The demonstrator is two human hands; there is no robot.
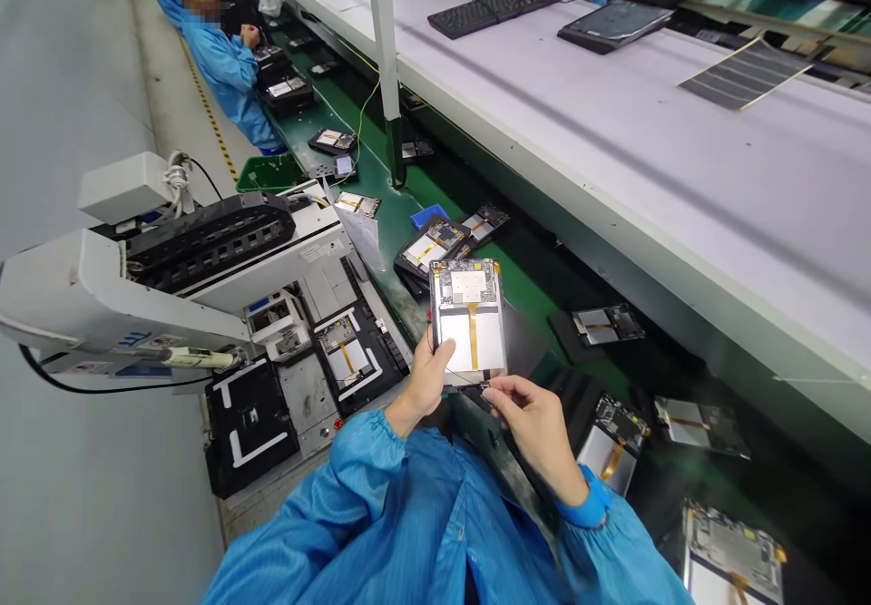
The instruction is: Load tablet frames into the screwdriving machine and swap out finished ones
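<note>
Tablet without back cover (469,324) is held in the air, over the near edge of the green bench (527,269). The left hand (428,374) is clamped on its left edge, with the thumb on the face; at the lower edge, finger and thumb of the right hand (534,419) come close together, but I cannot tell what is between them. I suppose it is light and stiff, its smooth face a little slippery; the orange ribbon (474,337) and the circuit board (445,292) look fragile, so the side edges are the safer grip. Counting: one tablet in hand, one in the black holder (385,369) of the single white machine (88,287), four open tablets (602,460) toward the right end of the bench; farther ones overlap, uncounted. White counter (632,124) carries one keyboard (495,10) near its far edge.
</note>
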